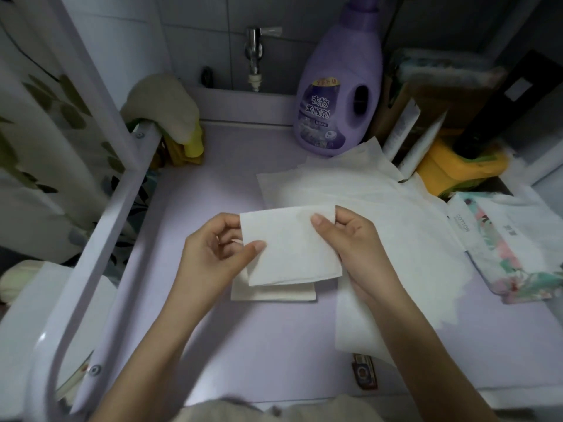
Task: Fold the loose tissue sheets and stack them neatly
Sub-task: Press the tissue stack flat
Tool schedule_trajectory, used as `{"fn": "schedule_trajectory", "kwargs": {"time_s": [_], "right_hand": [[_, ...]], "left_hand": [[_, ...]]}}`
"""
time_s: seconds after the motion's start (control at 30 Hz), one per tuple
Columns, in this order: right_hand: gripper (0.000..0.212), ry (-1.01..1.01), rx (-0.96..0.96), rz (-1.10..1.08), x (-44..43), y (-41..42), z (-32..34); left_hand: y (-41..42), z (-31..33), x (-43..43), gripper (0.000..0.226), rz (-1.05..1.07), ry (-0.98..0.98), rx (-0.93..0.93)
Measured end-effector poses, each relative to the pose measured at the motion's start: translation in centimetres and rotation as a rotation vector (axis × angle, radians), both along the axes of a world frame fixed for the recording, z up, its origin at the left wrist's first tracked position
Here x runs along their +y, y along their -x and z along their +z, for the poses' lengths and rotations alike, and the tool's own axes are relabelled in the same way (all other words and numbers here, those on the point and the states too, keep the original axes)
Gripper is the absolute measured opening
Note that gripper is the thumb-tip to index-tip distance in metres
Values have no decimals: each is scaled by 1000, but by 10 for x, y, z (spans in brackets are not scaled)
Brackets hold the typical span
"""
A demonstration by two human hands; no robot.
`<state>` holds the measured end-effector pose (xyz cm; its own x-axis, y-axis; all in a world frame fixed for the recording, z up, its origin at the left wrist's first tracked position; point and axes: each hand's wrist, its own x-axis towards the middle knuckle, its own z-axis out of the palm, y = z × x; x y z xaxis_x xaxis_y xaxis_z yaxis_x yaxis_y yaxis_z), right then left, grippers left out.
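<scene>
A folded white tissue point(289, 248) hangs just above the lilac worktop point(213, 330), held by both hands. My left hand point(210, 254) pinches its left edge between thumb and fingers. My right hand point(356, 245) pinches its upper right corner. Directly below lies a small stack of folded tissues point(274, 292), partly hidden by the held one. Several loose unfolded tissue sheets point(380, 208) are spread over the right half of the worktop, one reaching toward the front edge point(356, 324).
A purple softener bottle point(338, 95) stands at the back. A flowered tissue pack point(518, 251) lies at the right. Tubes and a yellow holder point(451, 169) crowd the back right. A tap point(254, 56) and cloths point(170, 111) sit at the back left; a white rail point(115, 214) borders the left.
</scene>
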<state>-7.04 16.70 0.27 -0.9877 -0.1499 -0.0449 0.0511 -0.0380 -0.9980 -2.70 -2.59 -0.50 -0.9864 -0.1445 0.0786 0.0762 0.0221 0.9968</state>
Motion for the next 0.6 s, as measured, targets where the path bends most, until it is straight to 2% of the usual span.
{"fn": "schedule_trajectory", "kwargs": {"time_s": [0.03, 0.07, 0.23, 0.43, 0.6], "right_hand": [[55, -64, 2, -4, 0, 1, -5], [59, -148, 0, -2, 0, 2, -10], [39, -443, -69, 57, 7, 0, -36], [35, -512, -75, 30, 9, -1, -57], [30, -502, -53, 16, 9, -3, -65]], "left_hand": [[1, -5, 0, 15, 36, -10, -36], [3, -11, -2, 13, 75, 0, -67], [3, -41, -10, 9, 149, 118, -186], [-3, -52, -13, 13, 167, 289, -218], [-2, -54, -13, 16, 171, 320, -224]]}}
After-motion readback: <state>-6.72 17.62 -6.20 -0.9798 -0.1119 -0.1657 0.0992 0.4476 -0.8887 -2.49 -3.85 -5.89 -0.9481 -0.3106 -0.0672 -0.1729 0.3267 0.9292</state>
